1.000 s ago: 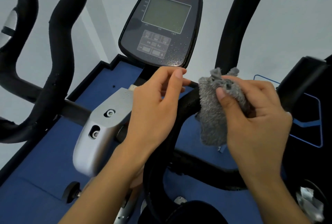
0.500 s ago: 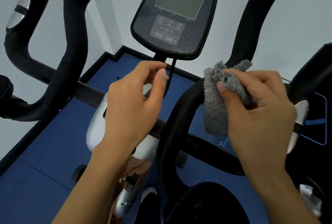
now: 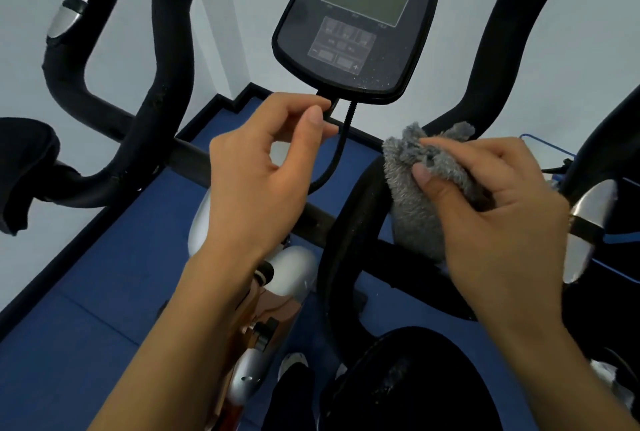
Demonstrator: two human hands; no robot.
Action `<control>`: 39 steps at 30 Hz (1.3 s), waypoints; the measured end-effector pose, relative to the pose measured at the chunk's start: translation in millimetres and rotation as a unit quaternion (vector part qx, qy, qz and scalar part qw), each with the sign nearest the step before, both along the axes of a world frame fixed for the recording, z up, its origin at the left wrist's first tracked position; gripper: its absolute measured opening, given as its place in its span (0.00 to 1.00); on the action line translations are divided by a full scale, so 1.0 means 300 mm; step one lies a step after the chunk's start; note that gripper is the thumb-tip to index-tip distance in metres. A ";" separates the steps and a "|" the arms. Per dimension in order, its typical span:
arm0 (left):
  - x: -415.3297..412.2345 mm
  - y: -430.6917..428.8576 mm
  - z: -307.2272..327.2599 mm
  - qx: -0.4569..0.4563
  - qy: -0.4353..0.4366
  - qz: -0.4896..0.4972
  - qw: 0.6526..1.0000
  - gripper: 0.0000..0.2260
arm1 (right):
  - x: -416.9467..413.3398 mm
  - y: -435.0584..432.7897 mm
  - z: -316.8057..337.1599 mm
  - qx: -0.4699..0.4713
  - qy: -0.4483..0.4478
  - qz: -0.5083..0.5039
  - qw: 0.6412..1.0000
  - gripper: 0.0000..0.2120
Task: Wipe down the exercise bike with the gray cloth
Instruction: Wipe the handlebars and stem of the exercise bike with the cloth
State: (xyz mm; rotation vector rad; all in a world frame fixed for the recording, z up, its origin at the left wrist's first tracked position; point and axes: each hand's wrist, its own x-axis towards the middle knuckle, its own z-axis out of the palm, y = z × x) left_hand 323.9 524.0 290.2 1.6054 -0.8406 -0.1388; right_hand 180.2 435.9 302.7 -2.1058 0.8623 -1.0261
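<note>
The exercise bike fills the view, with its dark console (image 3: 360, 22) at top centre and black foam handlebars on both sides. My right hand (image 3: 498, 223) grips the fluffy gray cloth (image 3: 415, 195), bunched and pressed against the right inner handlebar loop (image 3: 349, 223). My left hand (image 3: 263, 181) hovers in front of the console's stem, fingers loosely curled with thumb and forefinger close together, holding nothing. A black cable (image 3: 341, 150) hangs from the console just beyond its fingertips. Fine specks dot the console's lower right face.
The left handlebars (image 3: 166, 77) curve upward, one with a silver pulse sensor (image 3: 69, 8). A second silver sensor (image 3: 588, 223) sits at right. The silver frame housing (image 3: 291, 275) is below my left wrist, the black saddle (image 3: 408, 382) at bottom. Blue floor mat (image 3: 86, 292), white walls behind.
The view has shifted down, so the console now sits higher and larger. My left hand lifted off the handlebar area toward the console stem. The right hand still holds the cloth against the bar.
</note>
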 end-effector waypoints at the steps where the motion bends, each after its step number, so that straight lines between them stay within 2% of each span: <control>1: 0.001 0.006 0.001 -0.001 -0.010 -0.003 1.000 0.09 | -0.008 -0.004 0.008 0.026 -0.021 -0.006 0.999 0.13; 4: 0.011 0.042 -0.005 0.011 -0.067 0.018 0.998 0.07 | -0.032 -0.011 0.027 0.093 -0.081 -0.021 0.992 0.10; 7: 0.017 0.072 -0.016 0.020 -0.088 0.051 0.995 0.08 | -0.030 0.001 0.038 0.096 -0.045 -0.001 0.994 0.10; 11: 0.019 0.073 -0.022 0.015 -0.084 0.061 0.994 0.09 | 0.019 0.015 0.043 0.048 0.016 0.028 0.998 0.15; 15: 0.025 0.073 -0.022 -0.011 -0.065 0.059 0.996 0.09 | 0.042 0.037 0.027 -0.018 0.078 0.022 0.997 0.14; 23: 0.033 0.076 -0.019 -0.020 -0.068 0.072 0.995 0.10 | 0.030 0.055 0.012 -0.019 0.076 0.037 0.996 0.13; 30: 0.035 0.072 -0.015 -0.016 -0.065 0.072 0.995 0.11 | 0.011 0.073 0.007 0.030 0.083 0.072 0.993 0.14; 32: 0.034 0.074 -0.017 -0.023 -0.053 0.071 0.996 0.12 | 0.004 0.059 0.022 0.094 0.048 0.076 0.992 0.13; 35: 0.035 0.079 -0.017 -0.041 -0.018 0.067 0.997 0.13 | -0.007 0.037 0.044 0.216 -0.051 0.053 0.974 0.12; 39: 0.035 0.086 -0.018 -0.072 0.022 0.058 0.995 0.14 | -0.011 0.037 0.071 0.231 -0.078 0.056 0.968 0.15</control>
